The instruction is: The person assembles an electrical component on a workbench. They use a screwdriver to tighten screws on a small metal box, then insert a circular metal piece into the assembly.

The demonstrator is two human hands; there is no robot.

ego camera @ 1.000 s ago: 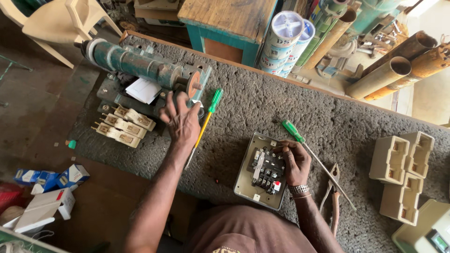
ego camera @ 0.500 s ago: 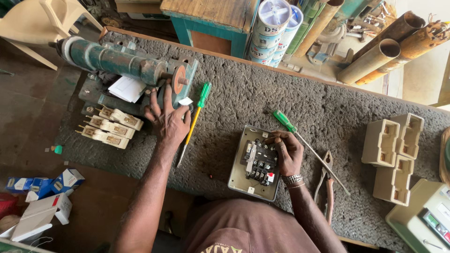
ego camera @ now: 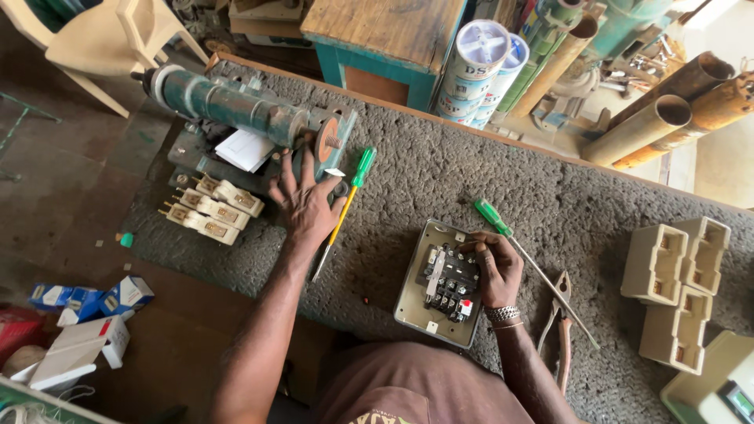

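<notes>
The open switch box (ego camera: pixel 440 290) with its black contactor lies on the grey surface (ego camera: pixel 440 173), under the right hand (ego camera: pixel 493 267), whose grip is curled with fingertips on the contactor, holding nothing. Just beyond that hand lies a green-handled screwdriver (ego camera: pixel 530 265); pliers (ego camera: pixel 559 330) lie to its right. The left hand (ego camera: pixel 306 206) rests flat, fingers spread, beside a yellow-shafted screwdriver (ego camera: pixel 345 206), touching the green motor (ego camera: pixel 243 110). Cream fuse holders (ego camera: pixel 212 208) sit left of it.

We saw a workbench (ego camera: pixel 487 169) topped with rough grey matting — on it lay two green-handled screwdrivers (ego camera: pixel 343 210) (ego camera: pixel 528 259), an opened switch box (ego camera: pixel 440 284), pliers (ego camera: pixel 559 323), cream fuse carriers (ego camera: pixel 214 206), beige housings (ego camera: pixel 679 292) and a green cylindrical machine (ego camera: pixel 239 106).
</notes>
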